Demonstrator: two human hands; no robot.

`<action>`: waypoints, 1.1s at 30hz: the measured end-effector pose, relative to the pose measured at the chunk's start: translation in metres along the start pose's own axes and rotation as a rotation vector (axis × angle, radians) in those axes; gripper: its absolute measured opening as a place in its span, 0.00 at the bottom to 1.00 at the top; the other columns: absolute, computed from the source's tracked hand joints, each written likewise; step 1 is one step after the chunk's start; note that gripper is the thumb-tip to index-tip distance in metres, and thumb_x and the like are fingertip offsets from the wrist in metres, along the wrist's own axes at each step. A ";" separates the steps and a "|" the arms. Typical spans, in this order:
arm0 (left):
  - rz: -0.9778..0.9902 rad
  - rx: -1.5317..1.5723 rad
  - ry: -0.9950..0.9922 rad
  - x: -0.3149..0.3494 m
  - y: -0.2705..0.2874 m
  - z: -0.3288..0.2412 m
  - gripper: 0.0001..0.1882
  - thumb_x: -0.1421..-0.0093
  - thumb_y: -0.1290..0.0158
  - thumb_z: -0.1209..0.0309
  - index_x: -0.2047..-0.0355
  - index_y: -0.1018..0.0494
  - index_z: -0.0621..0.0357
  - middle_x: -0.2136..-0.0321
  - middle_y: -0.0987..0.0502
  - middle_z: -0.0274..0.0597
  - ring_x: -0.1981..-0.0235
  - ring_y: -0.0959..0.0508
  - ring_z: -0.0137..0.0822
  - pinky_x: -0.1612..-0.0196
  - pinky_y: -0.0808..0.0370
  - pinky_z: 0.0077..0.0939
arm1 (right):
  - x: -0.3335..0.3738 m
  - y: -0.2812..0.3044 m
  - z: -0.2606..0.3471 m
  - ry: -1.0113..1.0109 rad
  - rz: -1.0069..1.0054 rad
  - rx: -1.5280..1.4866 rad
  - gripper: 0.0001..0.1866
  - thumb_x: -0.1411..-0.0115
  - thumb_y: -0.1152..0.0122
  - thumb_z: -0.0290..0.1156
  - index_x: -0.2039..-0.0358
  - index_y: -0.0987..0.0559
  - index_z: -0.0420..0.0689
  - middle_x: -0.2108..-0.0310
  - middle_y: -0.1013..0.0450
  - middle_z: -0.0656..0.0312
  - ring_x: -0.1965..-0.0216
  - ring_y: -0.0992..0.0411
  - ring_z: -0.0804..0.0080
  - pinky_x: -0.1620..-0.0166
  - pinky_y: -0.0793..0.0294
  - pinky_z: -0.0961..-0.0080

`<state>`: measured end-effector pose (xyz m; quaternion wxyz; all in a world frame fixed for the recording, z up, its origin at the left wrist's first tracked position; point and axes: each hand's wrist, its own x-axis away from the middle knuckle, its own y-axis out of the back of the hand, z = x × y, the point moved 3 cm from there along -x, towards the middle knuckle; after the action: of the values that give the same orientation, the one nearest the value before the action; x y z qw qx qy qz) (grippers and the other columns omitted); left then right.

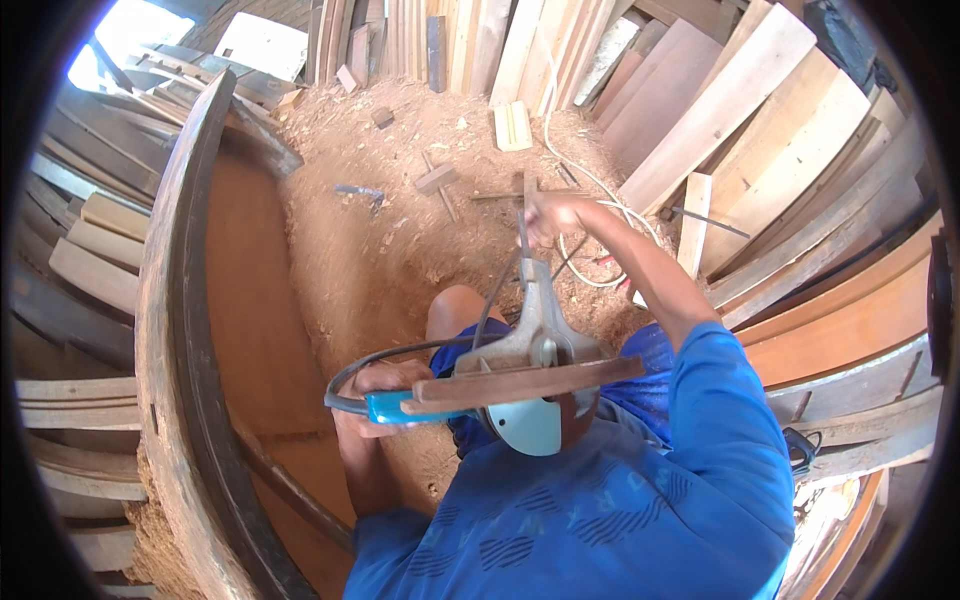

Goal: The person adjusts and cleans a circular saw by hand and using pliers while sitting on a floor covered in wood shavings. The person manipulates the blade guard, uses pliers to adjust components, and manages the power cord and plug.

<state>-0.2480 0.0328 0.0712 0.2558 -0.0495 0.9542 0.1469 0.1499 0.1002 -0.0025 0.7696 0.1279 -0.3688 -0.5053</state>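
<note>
In my lap lies a power tool that looks like a circular saw point(525, 425), with a teal handle, a pale blue rounded guard and a grey metal base. My left hand point(385, 378) is closed around the handle, beside a black cable point(365, 362). A reddish-brown wooden strip point(520, 385) crosses the tool and hides part of it. From the metal base point(542, 305) a thin dark bar point(524, 235) sticks out forward. My right hand point(552, 217), slightly blurred, is closed at the bar's far end, arm stretched ahead.
A long dark-edged wooden piece point(180, 300) stands close on my left. Boards point(720, 110) lean at the right and back. On the sawdust floor point(350, 240) lie a hammer-like tool point(360, 192), wood scraps point(437, 178) and a white cord point(590, 170).
</note>
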 end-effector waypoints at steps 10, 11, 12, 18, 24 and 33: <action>-0.709 0.253 0.119 0.002 0.014 0.023 0.21 0.45 0.38 0.73 0.53 0.30 0.69 0.71 0.22 0.47 0.70 0.20 0.38 0.74 0.20 0.28 | 0.173 -0.121 -0.119 -0.261 -0.240 -0.434 0.22 0.33 0.39 0.49 0.58 0.17 0.40 0.71 0.22 0.61 0.71 0.27 0.72 0.67 0.25 0.69; -0.758 0.312 0.203 -0.004 0.018 0.028 0.20 0.44 0.39 0.73 0.54 0.29 0.68 0.71 0.22 0.47 0.70 0.20 0.38 0.74 0.21 0.28 | 0.192 -0.128 -0.113 -0.263 -0.262 -0.443 0.22 0.33 0.39 0.49 0.58 0.17 0.40 0.71 0.22 0.61 0.71 0.27 0.72 0.67 0.25 0.69; -0.807 0.367 0.290 -0.010 0.022 0.031 0.18 0.43 0.39 0.73 0.54 0.29 0.67 0.71 0.23 0.47 0.70 0.21 0.37 0.74 0.21 0.28 | 0.210 -0.133 -0.107 -0.247 -0.314 -0.334 0.19 0.33 0.39 0.45 0.59 0.17 0.39 0.71 0.22 0.60 0.70 0.27 0.71 0.66 0.25 0.68; -0.911 0.123 0.304 -0.060 0.046 0.023 0.11 0.40 0.39 0.70 0.62 0.27 0.63 0.75 0.24 0.43 0.74 0.23 0.31 0.75 0.22 0.25 | 0.266 -0.137 -0.106 -0.019 -0.722 0.094 0.12 0.34 0.40 0.36 0.63 0.20 0.38 0.70 0.25 0.47 0.67 0.27 0.54 0.61 0.27 0.59; -0.959 0.112 0.392 -0.071 0.056 0.029 0.11 0.40 0.39 0.76 0.59 0.28 0.62 0.72 0.23 0.41 0.72 0.23 0.31 0.70 0.24 0.25 | 0.310 -0.081 0.058 0.317 -0.524 -0.035 0.06 0.41 0.40 0.28 0.68 0.25 0.38 0.77 0.31 0.48 0.73 0.29 0.48 0.66 0.32 0.53; -0.910 0.066 0.494 -0.073 0.038 0.023 0.08 0.39 0.39 0.78 0.61 0.27 0.62 0.73 0.23 0.37 0.73 0.23 0.28 0.68 0.24 0.23 | 0.271 -0.020 0.192 0.902 -0.563 0.317 0.07 0.48 0.45 0.22 0.68 0.24 0.36 0.75 0.28 0.46 0.69 0.26 0.47 0.65 0.30 0.52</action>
<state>-0.1810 0.0774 0.0985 0.0625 -0.4843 0.8723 -0.0255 0.0611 -0.1115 0.2383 0.6577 0.5395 -0.0260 -0.5252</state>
